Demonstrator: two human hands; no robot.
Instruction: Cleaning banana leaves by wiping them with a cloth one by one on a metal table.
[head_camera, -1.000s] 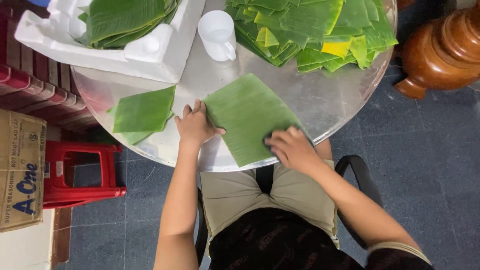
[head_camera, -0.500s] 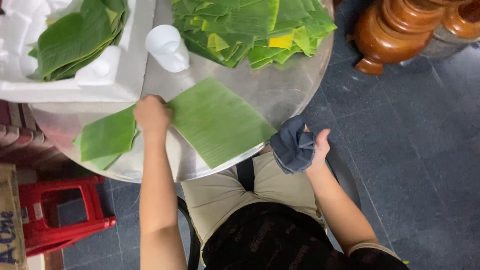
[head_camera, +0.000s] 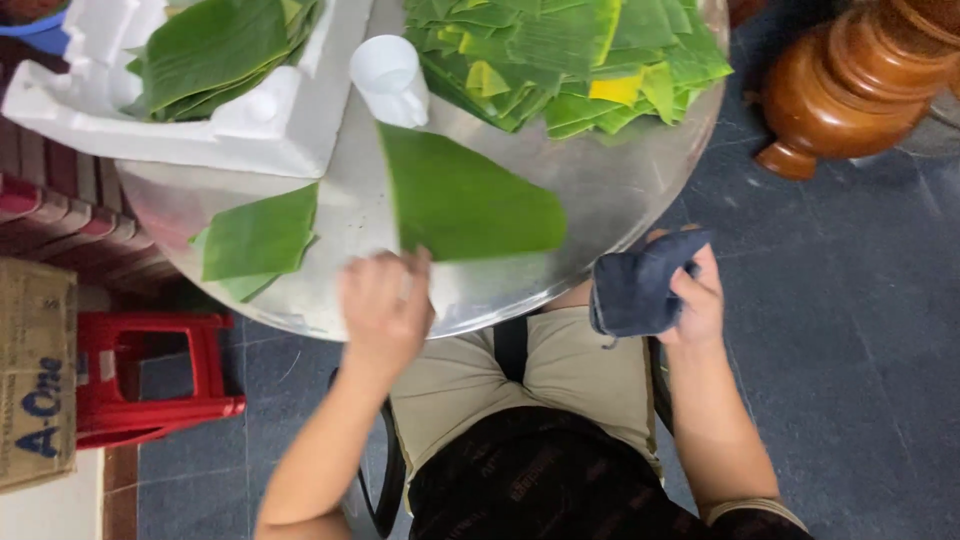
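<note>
Seen from above, a round metal table (head_camera: 620, 215) fills the upper half of the view, with my lap below its near edge. My left hand (head_camera: 385, 310) rests at that near edge, fingers curled against the lower left corner of a large banana leaf piece (head_camera: 465, 195); the hand is blurred, so I cannot tell whether the fingers pinch the leaf or only press on it. The leaf lies flat on the table, wedge-shaped, its narrow end pointing toward a white plastic cup (head_camera: 390, 80) that stands just beyond it. My right hand (head_camera: 695, 300) is off the table, just past its right rim and above my thigh, fingers closed around a bunched dark blue cloth (head_camera: 640, 285). The cloth is near the leaf but not touching it.

To the left of the large leaf, apart from it, a smaller leaf piece (head_camera: 260, 240) lies over another near the table's left edge. A heap of cut leaves (head_camera: 560, 55), green with some yellow patches, occupies the far right of the table. A white foam tray (head_camera: 250, 125) at the far left holds more folded leaves. On the floor stand a red plastic stool (head_camera: 150, 385), a cardboard box (head_camera: 35, 375) and a turned wooden base (head_camera: 860, 85).
</note>
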